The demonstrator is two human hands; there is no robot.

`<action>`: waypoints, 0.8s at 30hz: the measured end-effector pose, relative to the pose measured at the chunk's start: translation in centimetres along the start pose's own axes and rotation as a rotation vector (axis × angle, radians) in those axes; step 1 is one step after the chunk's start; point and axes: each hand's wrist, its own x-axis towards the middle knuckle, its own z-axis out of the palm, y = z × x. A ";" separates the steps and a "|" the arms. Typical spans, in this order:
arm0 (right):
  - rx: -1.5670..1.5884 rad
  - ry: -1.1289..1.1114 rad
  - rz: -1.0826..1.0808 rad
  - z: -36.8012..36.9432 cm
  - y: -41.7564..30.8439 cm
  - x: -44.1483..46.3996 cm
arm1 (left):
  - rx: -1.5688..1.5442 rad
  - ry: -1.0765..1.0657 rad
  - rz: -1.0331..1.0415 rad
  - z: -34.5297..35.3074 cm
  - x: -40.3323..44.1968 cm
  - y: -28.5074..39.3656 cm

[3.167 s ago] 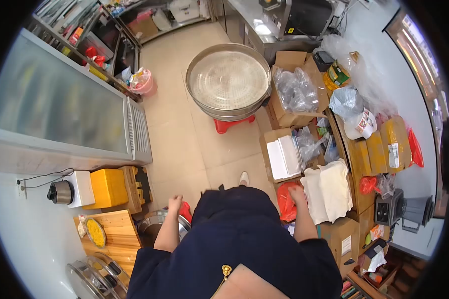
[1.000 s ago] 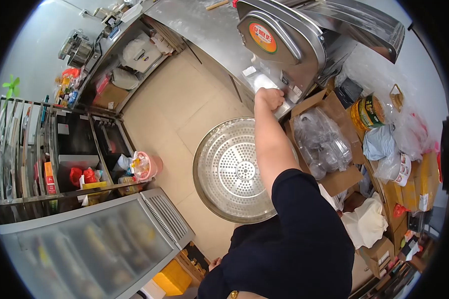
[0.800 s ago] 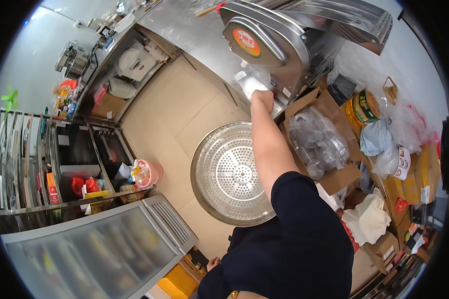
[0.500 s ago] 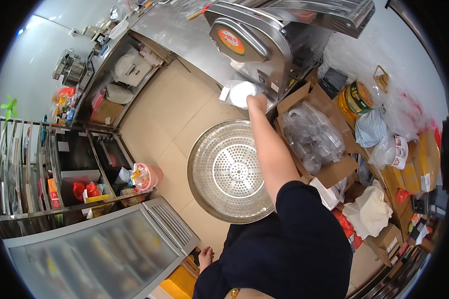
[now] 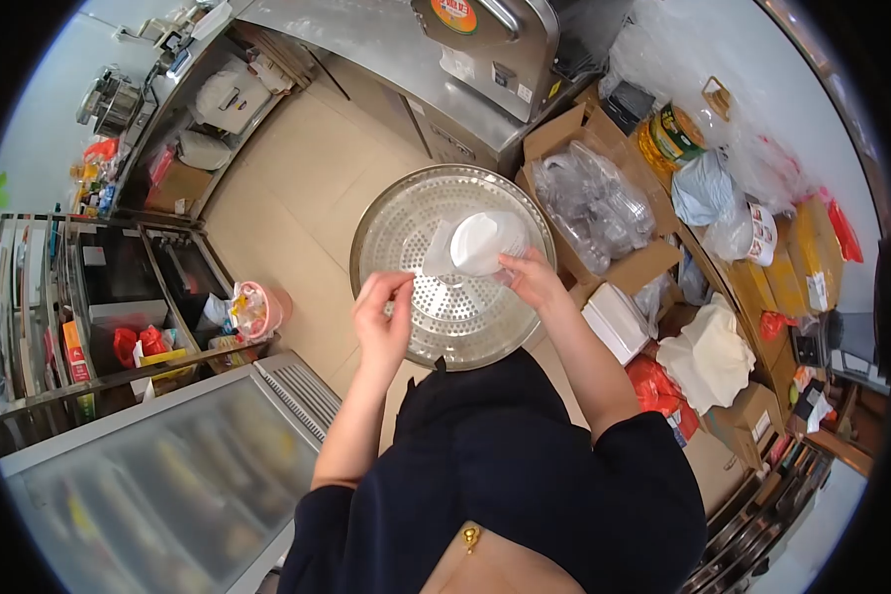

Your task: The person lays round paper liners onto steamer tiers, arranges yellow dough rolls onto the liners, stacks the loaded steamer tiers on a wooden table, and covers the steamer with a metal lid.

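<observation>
- White round pack (image 5: 485, 243) in clear plastic is hanging over the perf. steel pan (image 5: 455, 339), a bit R of ctr and nearer the far rim.
- R hand (image 5: 533, 277) is clamping the pack's near R edge btwn thumb & fingers.
- L hand (image 5: 384, 315) is hovering over the pan's L side, fingertips bunched just beside the plastic; can't tell if it's pinching any of it. Hands are staying apart.
- Pan is standing btwn person & steel counter (image 5: 361, 28), blocking the direct way there.
- Cdbd box (image 5: 643, 265) is crowding the pan's R rim, flaps up, holding clear plastic containers (image 5: 604, 213).
- White boxes (image 5: 616, 322), red bag (image 5: 653, 381) & cream cloth (image 5: 708, 356) are filling the R side below it.
- Pink bin (image 5: 283, 309) is holding mixed wrappers, well L of the pan, near the frosted freezer door (image 5: 168, 485).
- Oil jug (image 5: 653, 148) w/ yellow contents is showing a green label; text too small.
- White tub (image 5: 762, 238) nearby is showing small printed pics.
- Taped cartons (image 5: 792, 265) are carrying a white label, unreadable.
- Steel machine (image 5: 525, 59) on the counter's R end is bearing an orange badge (image 5: 454, 14) w/ white Chinese characters, partly cut off.
</observation>
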 end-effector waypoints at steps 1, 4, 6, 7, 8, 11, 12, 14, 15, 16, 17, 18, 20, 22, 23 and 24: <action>0.031 -0.024 -0.017 0.3 0.5 -1.2 | -0.022 -0.039 0.072 0.2 0.5 1.3; 0.130 -0.102 -0.088 1.5 1.8 -4.1 | -0.074 -0.114 0.209 0.2 0.1 4.9; 0.202 -0.159 -0.159 3.1 2.3 -5.8 | -0.071 -0.133 0.270 0.3 -0.3 5.6; 0.207 -0.183 -0.158 3.8 2.4 -5.9 | -0.051 -0.133 0.297 0.2 -0.5 5.7; 0.213 -0.209 -0.156 4.5 2.6 -6.0 | -0.029 -0.131 0.323 0.0 -0.7 5.6; 0.182 -0.241 -0.185 5.6 3.5 -5.7 | 0.074 -0.125 0.264 -1.1 -0.9 4.9; 0.162 -0.244 -0.203 6.0 3.7 -5.6 | 0.103 -0.113 0.252 -1.4 -0.9 4.7; 0.165 -0.229 -0.176 6.5 3.8 -6.0 | 0.105 -0.087 0.237 -2.1 -1.0 4.2; 0.165 -0.219 -0.163 6.6 3.8 -6.3 | 0.107 -0.081 0.236 -2.4 -1.1 4.1; 0.160 -0.208 -0.153 6.6 3.9 -6.6 | 0.106 -0.075 0.235 -2.5 -1.2 4.0; 0.155 -0.197 -0.145 6.6 4.1 -6.9 | 0.113 -0.088 0.224 -2.6 -1.2 4.1; 0.148 -0.185 -0.140 6.5 4.3 -7.3 | 0.118 -0.102 0.215 -2.7 -1.3 4.1; 0.072 -0.189 -0.169 5.9 4.9 -7.8 | 0.115 -0.186 0.173 -2.6 -1.3 3.4; -0.031 -0.161 -0.164 5.6 5.4 -8.5 | 0.095 -0.328 0.101 -2.2 -1.5 1.2; -0.102 -0.133 -0.137 5.4 5.6 -9.1 | 0.033 -0.430 -0.058 -2.2 -1.7 0.6; -0.173 -0.104 -0.105 5.2 5.9 -9.8 | -0.029 -0.530 -0.219 -2.2 -1.9 0.2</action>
